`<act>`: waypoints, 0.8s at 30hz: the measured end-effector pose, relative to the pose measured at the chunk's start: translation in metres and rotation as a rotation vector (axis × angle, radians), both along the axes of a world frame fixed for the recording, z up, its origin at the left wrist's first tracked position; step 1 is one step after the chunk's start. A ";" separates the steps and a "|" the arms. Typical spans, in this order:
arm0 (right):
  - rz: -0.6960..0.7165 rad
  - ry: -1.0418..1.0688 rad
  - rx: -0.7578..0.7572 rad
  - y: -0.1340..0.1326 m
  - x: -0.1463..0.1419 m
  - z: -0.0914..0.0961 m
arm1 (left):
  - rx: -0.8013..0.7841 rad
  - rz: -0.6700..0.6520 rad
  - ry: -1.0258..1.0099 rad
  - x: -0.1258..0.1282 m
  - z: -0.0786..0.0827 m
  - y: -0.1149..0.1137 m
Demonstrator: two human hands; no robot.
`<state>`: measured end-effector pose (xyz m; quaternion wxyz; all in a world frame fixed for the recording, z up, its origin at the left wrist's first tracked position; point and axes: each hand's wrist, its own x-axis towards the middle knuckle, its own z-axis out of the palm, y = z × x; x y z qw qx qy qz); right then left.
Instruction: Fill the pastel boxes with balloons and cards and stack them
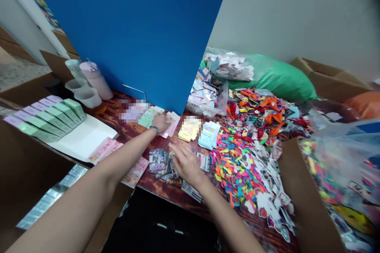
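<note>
My left hand (159, 123) reaches forward to a row of flat folded cartons. It lies between the green cartons (147, 118) and the pink cartons (170, 125), touching or just over them; its fingertips are hidden behind the back of the hand. My right hand (187, 163) hovers over or rests on shiny foil packets (158, 160), fingers stretched out, with no held thing showing. Just beyond it lie yellow cartons (184, 134) and a stack of light blue cartons (208, 136). Lilac cartons (138, 110) sit at the row's left end.
Small made-up boxes (53, 116) stand in rows on a white surface (89, 134) at left, near a pink bottle (96, 79) and plastic cups (86, 94). Colourful balloons (237, 162) and stickers (274, 189) are heaped at right beside a cardboard flap (299, 189). A blue panel (142, 35) rises behind.
</note>
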<state>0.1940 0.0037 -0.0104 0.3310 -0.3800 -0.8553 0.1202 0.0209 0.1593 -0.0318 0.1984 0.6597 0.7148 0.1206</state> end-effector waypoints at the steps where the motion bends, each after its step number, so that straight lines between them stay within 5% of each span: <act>1: -0.014 0.002 0.010 0.006 0.002 0.001 | 0.020 -0.023 -0.046 -0.002 0.004 -0.004; 8: -0.215 0.034 0.113 0.058 0.014 0.004 | 0.089 -0.252 -0.414 -0.014 0.039 -0.063; 14: -0.186 0.234 -0.056 0.050 0.013 0.007 | 0.141 -0.325 -0.547 -0.020 0.054 -0.090; 19: -0.173 0.564 -0.546 0.038 0.016 0.020 | 0.232 -0.311 -0.469 -0.003 0.050 -0.107; 24: -0.331 0.799 -0.674 0.030 0.011 0.025 | 0.446 -0.314 -0.016 0.027 0.041 -0.135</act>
